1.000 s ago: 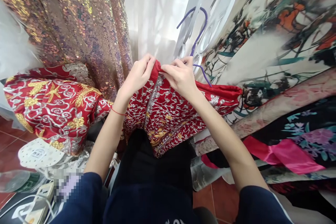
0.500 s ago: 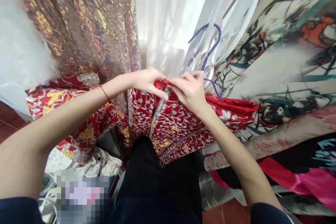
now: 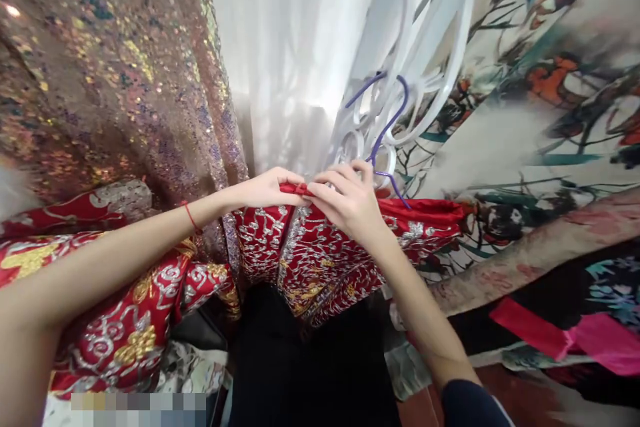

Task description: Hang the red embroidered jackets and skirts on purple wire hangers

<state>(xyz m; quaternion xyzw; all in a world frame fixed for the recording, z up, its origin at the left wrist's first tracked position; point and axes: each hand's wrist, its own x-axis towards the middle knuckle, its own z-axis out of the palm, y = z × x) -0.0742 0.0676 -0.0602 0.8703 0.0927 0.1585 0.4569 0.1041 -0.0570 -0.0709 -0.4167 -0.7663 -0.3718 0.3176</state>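
Note:
A red garment embroidered in silver and gold hangs in front of me on a purple hanger. My left hand pinches the red collar at the top of it. My right hand meets it there, fingers closed on the same collar edge, just below the hanger's hook. A red string circles my left wrist. Another part of the red embroidered cloth lies under my left forearm.
A sequined gold-brown fabric hangs at the left, a white sheer curtain in the middle. Printed floral garments and pink cloth crowd the right. A white ornamental rail holds the hanger. Black cloth lies below.
Both hands have stayed together on the collar. My left arm has swung out to the left and flattened, and the view has tilted so the garment sits lower in the picture.

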